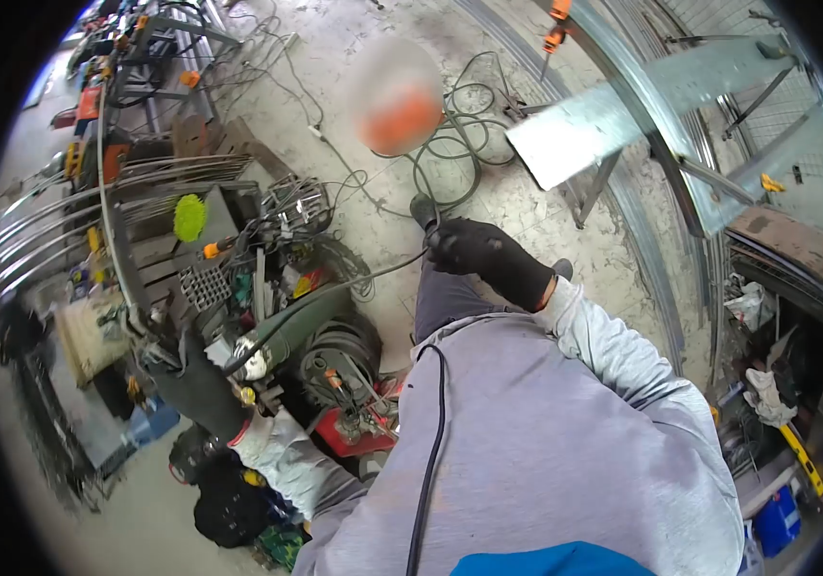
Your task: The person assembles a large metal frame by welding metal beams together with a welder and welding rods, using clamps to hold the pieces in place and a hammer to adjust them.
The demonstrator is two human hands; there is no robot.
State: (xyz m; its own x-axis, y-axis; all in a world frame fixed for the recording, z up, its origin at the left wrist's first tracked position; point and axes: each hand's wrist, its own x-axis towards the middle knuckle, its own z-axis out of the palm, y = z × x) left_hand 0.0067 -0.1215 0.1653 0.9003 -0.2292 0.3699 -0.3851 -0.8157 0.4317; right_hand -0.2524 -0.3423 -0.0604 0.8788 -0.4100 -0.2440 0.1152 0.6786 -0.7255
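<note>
My right hand (474,252), in a black glove, is closed round a dark cable near the centre of the view. From it the cable (334,288) runs down and left toward my left hand. My left hand (195,379), in a dark grey glove, is at the lower left beside a metal frame bar; its fingers are partly hidden and what it holds is unclear. Below the cable lies a green gas cylinder (301,326). More cable (469,158) lies in loose loops on the floor ahead.
A metal-topped bench (584,134) stands at the upper right. Metal tubes (37,230) are stacked on the left. Tools and a coiled hose (339,360) crowd the lower left. A yellow level (803,459) is at the right. A blurred orange object (400,117) is ahead.
</note>
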